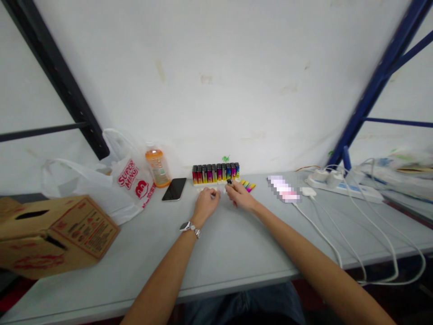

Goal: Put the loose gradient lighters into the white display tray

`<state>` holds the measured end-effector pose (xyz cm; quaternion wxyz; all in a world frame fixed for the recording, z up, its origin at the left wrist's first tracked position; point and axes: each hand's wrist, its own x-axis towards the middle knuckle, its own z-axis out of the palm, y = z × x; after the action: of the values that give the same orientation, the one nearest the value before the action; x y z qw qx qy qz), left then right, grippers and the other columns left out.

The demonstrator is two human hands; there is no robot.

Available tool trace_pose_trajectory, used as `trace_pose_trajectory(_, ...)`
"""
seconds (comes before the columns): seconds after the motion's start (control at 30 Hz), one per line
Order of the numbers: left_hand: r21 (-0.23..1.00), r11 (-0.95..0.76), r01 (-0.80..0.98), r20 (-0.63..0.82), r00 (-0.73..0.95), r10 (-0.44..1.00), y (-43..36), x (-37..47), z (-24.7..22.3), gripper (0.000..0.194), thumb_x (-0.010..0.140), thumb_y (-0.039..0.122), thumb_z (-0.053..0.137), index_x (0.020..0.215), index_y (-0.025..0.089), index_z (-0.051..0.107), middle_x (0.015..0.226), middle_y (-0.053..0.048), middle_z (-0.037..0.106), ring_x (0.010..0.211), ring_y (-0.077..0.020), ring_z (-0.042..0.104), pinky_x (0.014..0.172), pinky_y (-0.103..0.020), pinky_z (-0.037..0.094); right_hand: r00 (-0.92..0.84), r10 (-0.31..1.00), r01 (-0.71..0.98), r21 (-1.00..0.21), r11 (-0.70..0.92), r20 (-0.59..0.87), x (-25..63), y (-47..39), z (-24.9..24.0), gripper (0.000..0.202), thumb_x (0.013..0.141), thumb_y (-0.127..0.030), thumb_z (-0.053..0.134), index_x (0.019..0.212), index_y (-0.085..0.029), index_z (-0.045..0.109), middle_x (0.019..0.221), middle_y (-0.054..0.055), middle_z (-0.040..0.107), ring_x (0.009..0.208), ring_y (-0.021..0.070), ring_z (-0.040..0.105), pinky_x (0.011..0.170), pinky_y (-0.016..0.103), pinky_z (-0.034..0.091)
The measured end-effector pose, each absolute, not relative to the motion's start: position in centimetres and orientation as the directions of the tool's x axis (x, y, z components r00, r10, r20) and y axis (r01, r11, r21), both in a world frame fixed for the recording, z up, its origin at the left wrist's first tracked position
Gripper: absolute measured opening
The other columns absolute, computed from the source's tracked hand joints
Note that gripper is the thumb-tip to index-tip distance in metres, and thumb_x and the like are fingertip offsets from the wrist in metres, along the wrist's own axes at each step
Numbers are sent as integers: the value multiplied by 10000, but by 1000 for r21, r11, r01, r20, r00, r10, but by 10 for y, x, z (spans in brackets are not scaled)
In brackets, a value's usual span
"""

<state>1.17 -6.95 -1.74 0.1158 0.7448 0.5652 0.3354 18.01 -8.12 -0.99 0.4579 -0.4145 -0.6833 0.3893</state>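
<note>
My left hand, with a silver watch on its wrist, is closed low over the grey table; what its fingers hold, if anything, is too small to tell. Just to its right, my right hand is wrapped round a lighter, whose dark top shows above the fingers. Behind both hands, upright colourful lighters stand in rows in a pale tray. Several loose lighters lie beside my right hand, yellow and pink in colour.
A black phone, orange bottle, white bag and cardboard box are on the left. To the right lie a lit phone, a power strip and white cables. The table meets a white wall.
</note>
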Motion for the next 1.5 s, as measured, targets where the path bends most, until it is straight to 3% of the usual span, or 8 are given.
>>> trace_pose_trajectory(0.17,554,-326,766,322,164,933,-76,18,-15,303,916,367,528,765,168,700,853,-53,655,722,-144,582,718,-260,423,-51,948,256,-913,318,316,179,-96,-18,536,842,-665,500,574,-227,349,503,-65,312,481,94,301,478,260,239)
trace_pose_trajectory(0.4,532,-328,781,315,176,932,-77,20,-16,294,909,372,547,753,173,698,868,-55,661,724,-144,586,717,-259,422,137,914,309,-893,328,382,173,-96,-15,482,820,-568,496,512,-239,327,488,-48,314,502,105,308,497,281,237)
trace_pose_trajectory(0.7,496,-327,804,303,193,933,-79,20,-15,299,914,383,544,779,170,706,867,-59,668,746,-149,595,720,-257,417,60,920,169,-912,373,387,179,-104,-13,580,819,-703,502,529,-247,291,455,-64,275,460,92,268,479,279,205)
trace_pose_trajectory(0.87,474,-318,821,297,191,936,-80,21,-14,300,913,387,541,784,173,708,874,-61,677,772,-162,601,714,-268,407,129,914,228,-909,350,384,179,-101,-13,561,828,-673,492,519,-249,293,453,-62,279,466,98,279,488,281,211)
trace_pose_trajectory(1.13,473,-320,821,298,193,935,-79,22,-16,290,912,381,547,783,174,703,891,-59,684,811,-169,609,743,-276,409,157,902,303,-889,344,402,178,-93,-17,403,835,-490,453,536,-240,348,510,-44,342,524,124,340,526,287,261)
trace_pose_trajectory(1.3,470,-323,821,288,203,936,-81,22,-14,295,917,386,540,800,175,709,897,-64,689,814,-173,619,721,-279,410,85,899,294,-873,390,430,176,-94,-19,400,875,-549,512,675,-239,356,556,-66,371,541,130,371,540,270,294)
trace_pose_trajectory(1.5,456,-327,828,288,210,934,-83,21,-13,292,917,385,538,807,175,709,913,-70,694,844,-186,632,751,-291,422,30,885,371,-827,422,465,176,-97,-12,385,925,-570,454,747,-234,391,614,-60,373,585,140,387,575,272,311)
